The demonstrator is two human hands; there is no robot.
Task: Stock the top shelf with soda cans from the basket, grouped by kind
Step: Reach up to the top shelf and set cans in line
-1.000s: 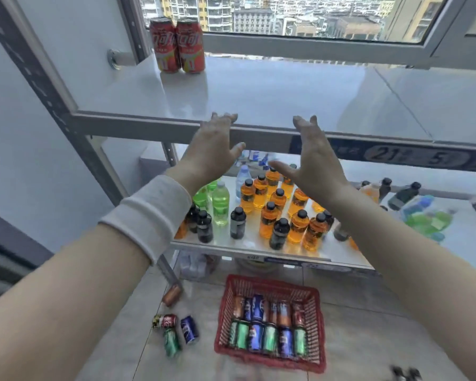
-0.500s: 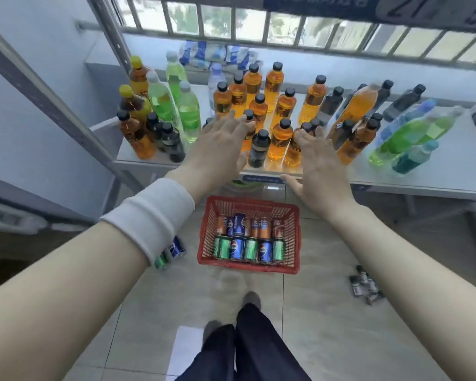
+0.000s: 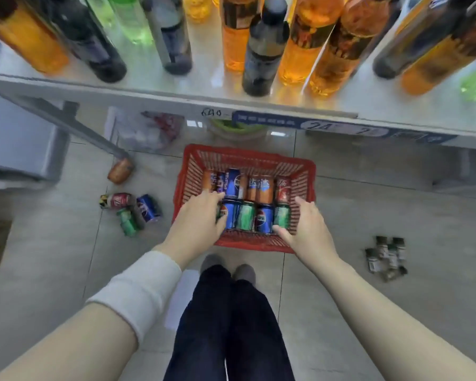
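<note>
Basket: red plastic basket (image 3: 302,185) on the tiled floor (image 3: 382,210), just in front of the person's shoes (image 3: 228,266), below the front edge of the lower shelf (image 3: 176,94).
Cans in basket: two rows lying side by side. Far row: orange, blue, orange, red. Near row: blue can (image 3: 230,214), green can (image 3: 245,217), blue can (image 3: 264,219), green can (image 3: 282,215).
Left hand: left hand (image 3: 197,220) reaches into the near left corner of the basket, fingers curled down over the leftmost cans of both rows; touching them, but I cannot tell whether a can is actually gripped, since the palm hides it. White wristband (image 3: 140,291) on the forearm.
Right hand: right hand (image 3: 307,229) at the near right corner, fingers spread, thumb at the base of the rightmost green can, fingertips on the basket's right wall. Partly open; no can lifted.
Loose cans: red, blue and green cans (image 3: 129,211) lie on the floor to the left of the basket, apart from it; one orange can (image 3: 120,171) farther back by the shelf leg.
Shelf: carries orange, dark and green bottles (image 3: 261,50).
Floor, right: cluster of small dark bottles (image 3: 386,257), well apart from the basket.
</note>
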